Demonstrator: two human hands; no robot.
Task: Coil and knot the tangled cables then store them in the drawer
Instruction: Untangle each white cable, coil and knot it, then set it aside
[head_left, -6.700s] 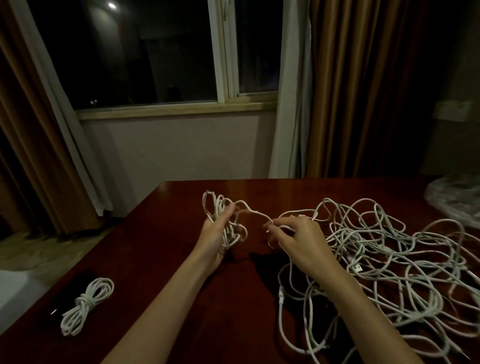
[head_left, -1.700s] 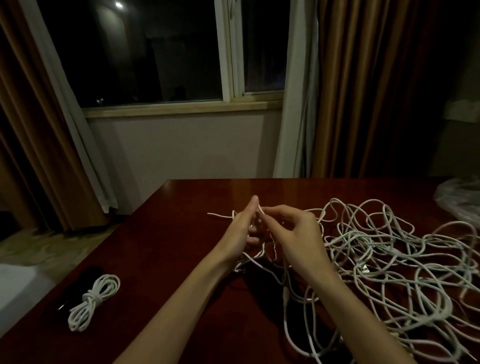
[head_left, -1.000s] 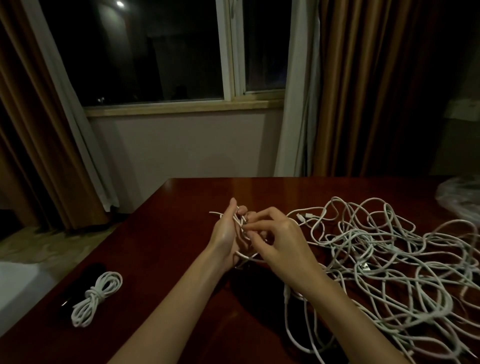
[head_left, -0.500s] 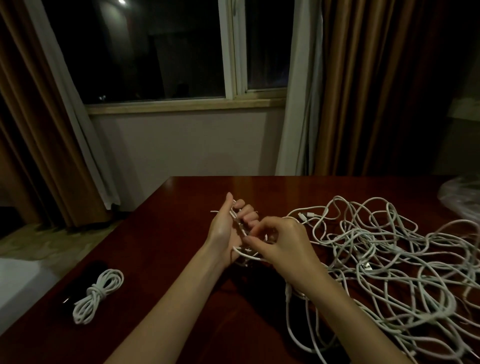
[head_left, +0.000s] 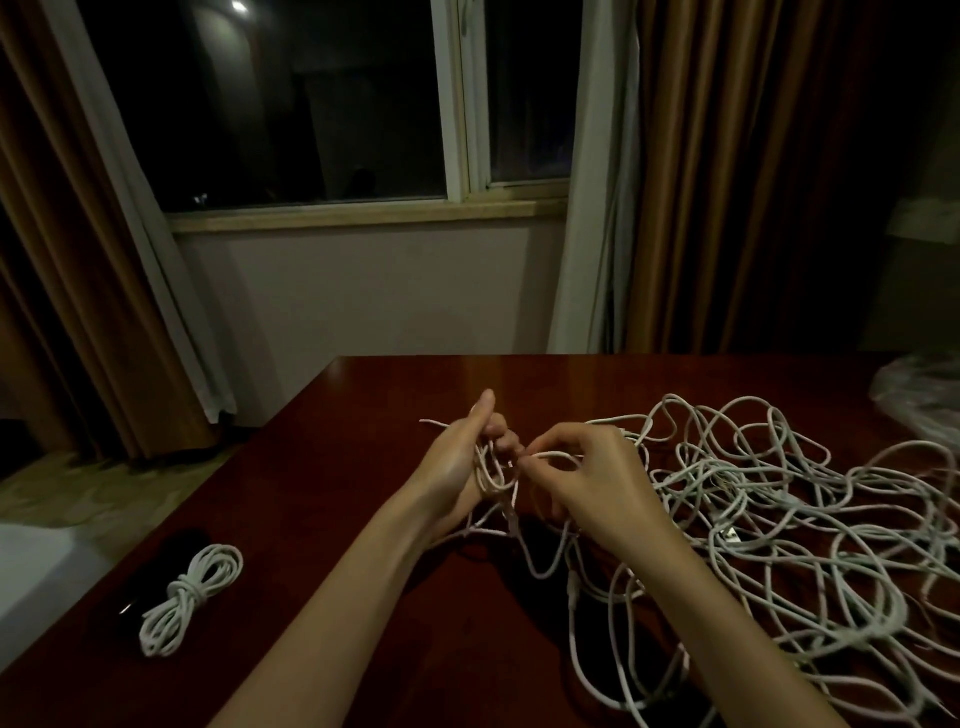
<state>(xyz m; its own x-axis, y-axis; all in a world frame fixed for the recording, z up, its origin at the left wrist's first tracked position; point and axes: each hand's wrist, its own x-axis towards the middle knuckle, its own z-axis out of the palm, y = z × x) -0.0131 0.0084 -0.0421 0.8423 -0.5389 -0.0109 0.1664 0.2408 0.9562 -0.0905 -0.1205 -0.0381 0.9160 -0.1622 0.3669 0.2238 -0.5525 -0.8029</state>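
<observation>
Fingers of the left hand (head_left: 460, 457) are curled round several loops of a thin white cable (head_left: 493, 475), thumb raised, above a dark red polished wooden table (head_left: 363, 395). One strand of that cable is pinched between thumb and forefinger of the right hand (head_left: 592, 478), just beside the left. A large loose tangle of white cables (head_left: 789, 525) is spread over the table to the right, under the right forearm. Near the table's left edge, well apart, a coiled and knotted white cable bundle (head_left: 189, 597) is laid. A crumpled clear plastic bag (head_left: 919, 395) is seen at the far right.
</observation>
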